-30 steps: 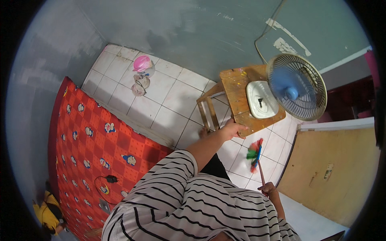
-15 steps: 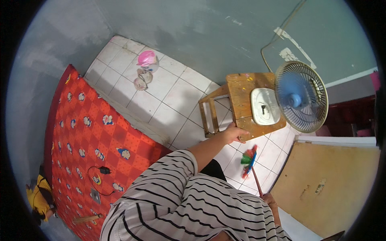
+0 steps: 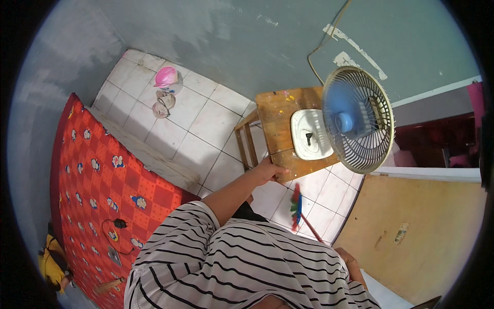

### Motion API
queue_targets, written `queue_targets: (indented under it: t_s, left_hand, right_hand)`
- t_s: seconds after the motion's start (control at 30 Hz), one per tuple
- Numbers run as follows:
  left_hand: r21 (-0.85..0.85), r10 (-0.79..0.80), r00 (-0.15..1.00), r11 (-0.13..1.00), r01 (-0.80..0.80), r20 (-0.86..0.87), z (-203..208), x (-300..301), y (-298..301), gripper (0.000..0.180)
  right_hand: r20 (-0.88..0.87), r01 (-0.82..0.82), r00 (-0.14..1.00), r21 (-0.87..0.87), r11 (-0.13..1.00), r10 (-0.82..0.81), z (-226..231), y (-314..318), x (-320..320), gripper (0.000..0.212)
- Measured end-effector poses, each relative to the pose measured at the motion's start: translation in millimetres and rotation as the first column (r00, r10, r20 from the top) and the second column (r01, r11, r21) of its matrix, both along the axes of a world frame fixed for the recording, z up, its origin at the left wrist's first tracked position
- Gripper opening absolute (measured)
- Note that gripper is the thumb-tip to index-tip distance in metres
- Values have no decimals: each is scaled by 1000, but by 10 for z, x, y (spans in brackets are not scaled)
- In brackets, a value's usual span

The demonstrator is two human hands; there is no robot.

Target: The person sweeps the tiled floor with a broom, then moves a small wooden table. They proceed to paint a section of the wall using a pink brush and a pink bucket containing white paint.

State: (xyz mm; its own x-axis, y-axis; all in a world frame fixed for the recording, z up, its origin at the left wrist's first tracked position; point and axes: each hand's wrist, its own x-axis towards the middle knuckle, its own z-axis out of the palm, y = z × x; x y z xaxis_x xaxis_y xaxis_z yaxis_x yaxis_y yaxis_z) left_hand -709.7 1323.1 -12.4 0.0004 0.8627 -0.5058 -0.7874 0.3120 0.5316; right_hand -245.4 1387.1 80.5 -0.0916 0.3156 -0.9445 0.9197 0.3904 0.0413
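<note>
My left hand point(image 3: 268, 171) is closed around the near left corner of a small wooden table point(image 3: 275, 118), with the thumb and fingers at its edge. On the tabletop stands a fan with a white base point(image 3: 310, 135) and a round cage point(image 3: 357, 118); its blue blades look blurred. My right hand point(image 3: 348, 256), low at the right, is closed on the reddish handle point(image 3: 312, 228) of a broom. The broom's red and green bristles point(image 3: 296, 206) rest at the floor near the table, below a blue head. Part of the right hand is hidden by my striped shirt.
To the left is a bed point(image 3: 92, 190) with a red patterned cover, a charger point(image 3: 120, 223) lying on it. A pink item point(image 3: 166, 77) and a crumpled cloth point(image 3: 162, 104) sit on the tiled floor. A tan door panel point(image 3: 396, 226) stands right; a cord point(image 3: 313, 56) runs down the wall.
My view has shifted, so the table, fan and floor items appear further left. The broom head now looks narrower, more edge-on. Less of the table's leg frame shows. Both hands keep their holds.
</note>
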Motion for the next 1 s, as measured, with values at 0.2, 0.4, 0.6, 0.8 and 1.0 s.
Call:
queue_targets:
  t_s: [0.2, 0.4, 0.6, 0.8, 1.0]
  left_hand:
    - [36, 0, 1000, 999, 0, -21, -25, -41, -24, 57]
    - [72, 47, 997, 997, -43, -62, -103, -12, -34, 68]
    - [-55, 6, 485, 992, -110, -874, -107, -649, -911, 69]
    - [-79, -307, -207, 712, -698, -929, -306, -1729, -2969, 40]
    - [-322, 824, 483, 389, -863, -298, -518, -2164, -3904, 25]
  right_hand:
    - [24, 111, 993, 44, 993, -112, -25, 108, -248, 34]
    - [-10, 69, 998, 40, 997, -69, -173, 251, -711, 34]
    - [-133, -7, 991, -6, 1000, 6, -226, 157, -1395, 34]
    - [-402, -154, 910, -102, 983, 101, -272, -92, -2458, 34]
    - [-382, -255, 904, -127, 959, 190, 714, -641, -4384, 21]
